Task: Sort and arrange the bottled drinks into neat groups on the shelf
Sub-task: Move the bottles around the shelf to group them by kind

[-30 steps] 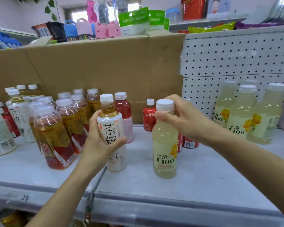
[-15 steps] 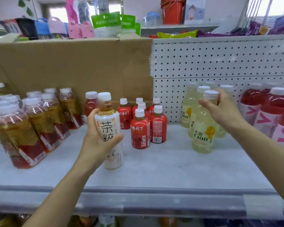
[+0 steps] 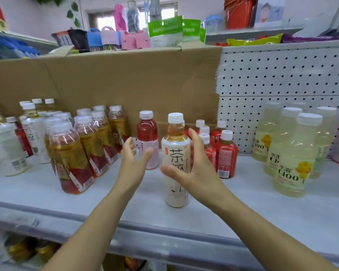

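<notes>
Your right hand point(image 3: 196, 169) is spread open around the white-labelled tea bottle point(image 3: 176, 153) — thumb in front, fingers behind; contact unclear. Your left hand point(image 3: 133, 163) is open just beside it. The bottle stands upright mid-shelf point(image 3: 252, 208), white-capped, amber tea showing at its neck — small red juice bottles point(image 3: 225, 153) stand behind.

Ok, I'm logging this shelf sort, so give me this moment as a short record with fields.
white-label tea bottle: upright, alone at the front of the shelf
left hand: open, to its left, apart
right hand: open, cupped round its right side; contact unclear
C100 bottles: grouped at right
small red juice bottles: grouped behind
</notes>
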